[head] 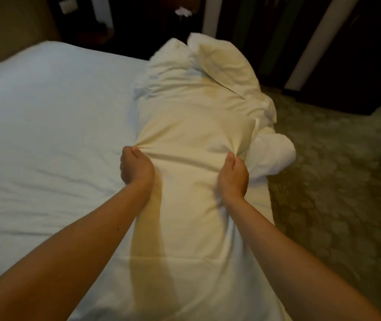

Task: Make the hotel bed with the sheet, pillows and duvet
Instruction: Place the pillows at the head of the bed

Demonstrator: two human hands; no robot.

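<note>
My left hand (136, 166) is clenched on a bunch of the cream-white cotton duvet (196, 126), the cloth gathered into tight creases at my thumb and curled fingers. My right hand (233, 177) grips the same duvet on its other side, thumb on top, with folds pulled in toward the fist. Between the two fists the fabric is stretched fairly flat.

The duvet lies as a long strip along the right edge of the bed, running from under my forearms to the far end, where it is crumpled. A soft cream-white pillow (221, 59) rests tilted on that crumpled end. A puffy white fold (275, 156) bulges over the bed's edge just beside my right hand; I cannot tell whether it is filling inside a cover.

The smooth white fitted sheet (46, 112) covers the mattress to the left. A green patterned carpet (335, 181) lies to the right.
</note>
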